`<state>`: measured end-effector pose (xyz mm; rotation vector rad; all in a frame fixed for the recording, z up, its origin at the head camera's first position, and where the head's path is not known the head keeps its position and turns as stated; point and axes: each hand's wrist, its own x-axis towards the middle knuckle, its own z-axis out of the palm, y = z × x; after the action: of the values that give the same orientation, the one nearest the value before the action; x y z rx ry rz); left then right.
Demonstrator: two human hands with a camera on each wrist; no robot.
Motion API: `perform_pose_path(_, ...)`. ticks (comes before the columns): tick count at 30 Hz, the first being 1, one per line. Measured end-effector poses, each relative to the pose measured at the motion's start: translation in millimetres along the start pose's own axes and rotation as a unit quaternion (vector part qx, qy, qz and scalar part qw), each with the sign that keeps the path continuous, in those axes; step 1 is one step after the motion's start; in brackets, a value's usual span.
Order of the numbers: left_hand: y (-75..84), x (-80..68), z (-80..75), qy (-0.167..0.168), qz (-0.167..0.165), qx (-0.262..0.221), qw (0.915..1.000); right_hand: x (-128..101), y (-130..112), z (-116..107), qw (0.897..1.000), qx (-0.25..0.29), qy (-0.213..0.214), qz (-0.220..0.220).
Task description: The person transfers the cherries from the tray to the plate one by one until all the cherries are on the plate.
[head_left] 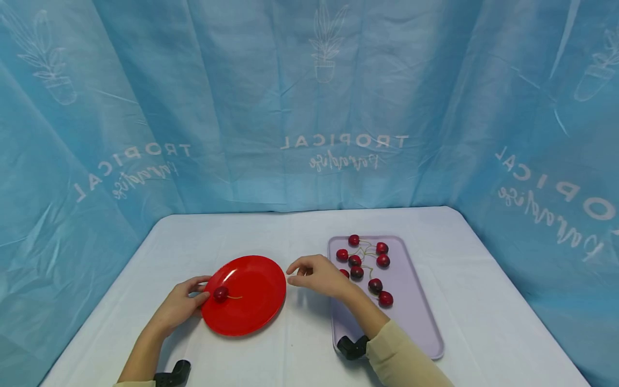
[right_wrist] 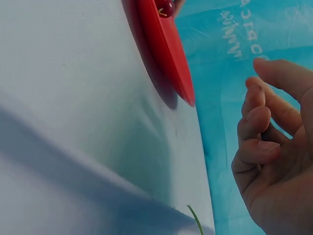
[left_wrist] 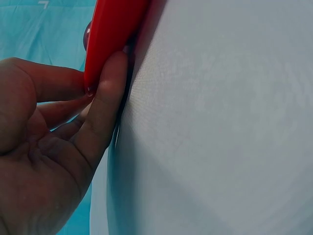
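Blue cloth hangs behind a white counter (head_left: 300, 231), where a red plate (head_left: 251, 306) lies at the near left and a lilac tray (head_left: 416, 301) of cherries (head_left: 382, 248) to its right. One cherry (head_left: 221, 293) rests on the plate's left part, its stem pointing right. The left hand (head_left: 181, 303) pinches the plate's left rim just beside it. The right hand (head_left: 316, 275), loosely curled and holding nothing, hovers between plate and tray, with the tray's cherries just to its right.

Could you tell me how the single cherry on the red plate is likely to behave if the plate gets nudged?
The cherry looks round and glossy, so it would probably roll on the smooth red plate. Its thin stem may slow that slightly. The raised rim, held by the left hand, should likely keep it in.
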<state>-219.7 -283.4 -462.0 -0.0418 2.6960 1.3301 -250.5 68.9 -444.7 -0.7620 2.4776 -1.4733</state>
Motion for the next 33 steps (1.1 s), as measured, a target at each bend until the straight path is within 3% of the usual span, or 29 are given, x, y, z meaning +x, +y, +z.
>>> perform_pose_path(18, -2.0, -1.4, 0.8, 0.002, 0.001, -0.018, 0.9998, -13.4, 10.3, -13.4, 1.000, 0.003, 0.001, 0.009)
perform_pose_path(33, -2.9, -0.5, 0.9, 0.004, 0.002, -0.011, 0.9999, -24.3, 19.3, -31.2, 0.999, -0.013, 0.036, 0.019)
